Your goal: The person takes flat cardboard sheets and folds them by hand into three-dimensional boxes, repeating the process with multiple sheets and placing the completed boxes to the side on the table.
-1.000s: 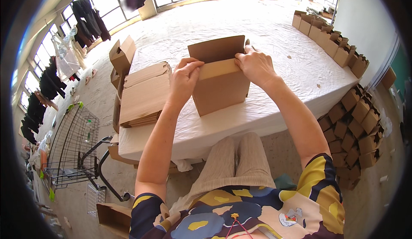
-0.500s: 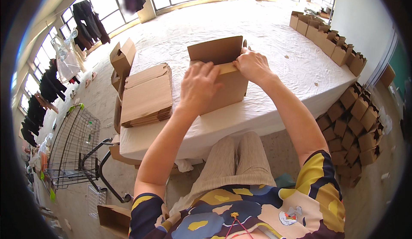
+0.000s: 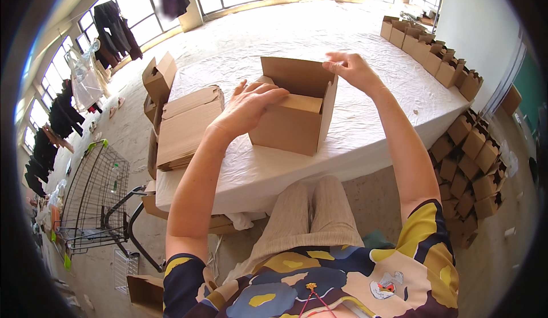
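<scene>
The box (image 3: 285,128) has turned, left hand (image 3: 245,108) spread over its edge, right hand (image 3: 355,72) loosely parted at its corner

Over on the white-draped table (image 3: 365,129), a plain brown box (image 3: 286,127) is standing upright near the front edge, its top gaping, its back flap (image 3: 297,73) rising tall.

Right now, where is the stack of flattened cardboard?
In the head view's left half, the flattened cardboard stack lies on the white-covered table, left of the open box.
</scene>
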The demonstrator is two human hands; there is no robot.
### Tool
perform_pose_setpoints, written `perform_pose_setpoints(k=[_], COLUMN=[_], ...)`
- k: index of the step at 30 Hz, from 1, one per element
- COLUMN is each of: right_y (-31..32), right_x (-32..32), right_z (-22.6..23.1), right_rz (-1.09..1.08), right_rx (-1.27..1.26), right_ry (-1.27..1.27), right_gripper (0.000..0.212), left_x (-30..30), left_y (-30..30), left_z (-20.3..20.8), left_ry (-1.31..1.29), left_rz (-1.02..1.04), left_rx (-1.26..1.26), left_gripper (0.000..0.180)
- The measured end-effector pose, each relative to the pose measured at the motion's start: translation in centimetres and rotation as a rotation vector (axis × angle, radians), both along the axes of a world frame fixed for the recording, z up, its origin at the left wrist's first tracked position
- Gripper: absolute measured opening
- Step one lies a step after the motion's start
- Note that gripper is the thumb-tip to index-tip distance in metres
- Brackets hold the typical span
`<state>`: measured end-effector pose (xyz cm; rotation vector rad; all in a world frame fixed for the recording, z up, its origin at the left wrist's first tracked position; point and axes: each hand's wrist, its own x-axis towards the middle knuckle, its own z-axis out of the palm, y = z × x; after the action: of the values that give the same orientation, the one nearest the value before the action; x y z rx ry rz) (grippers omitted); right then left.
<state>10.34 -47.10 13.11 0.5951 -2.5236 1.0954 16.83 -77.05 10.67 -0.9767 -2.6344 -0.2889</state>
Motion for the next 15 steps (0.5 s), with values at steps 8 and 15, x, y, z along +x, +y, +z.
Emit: perform_pose_setpoints(k=[8, 15], right_y=[-2.6, -4.6], right_x=[2.6, 5.6], right_z=[0.8, -1.6], right_rz=[-0.042, -0.176], right_rx=[-0.127, -0.075], right_ry=[-0.068, 0.109], right_gripper=[0.026, 0.024], left_x=[0.1, 0.9], left_y=[0.7, 0.9], left_z=[1.6, -0.2], left_ry=[0.050, -0.022], left_rz=[0.005, -0.047], left_rx=[0.027, 0.092], left_gripper=[0.072, 0.070])
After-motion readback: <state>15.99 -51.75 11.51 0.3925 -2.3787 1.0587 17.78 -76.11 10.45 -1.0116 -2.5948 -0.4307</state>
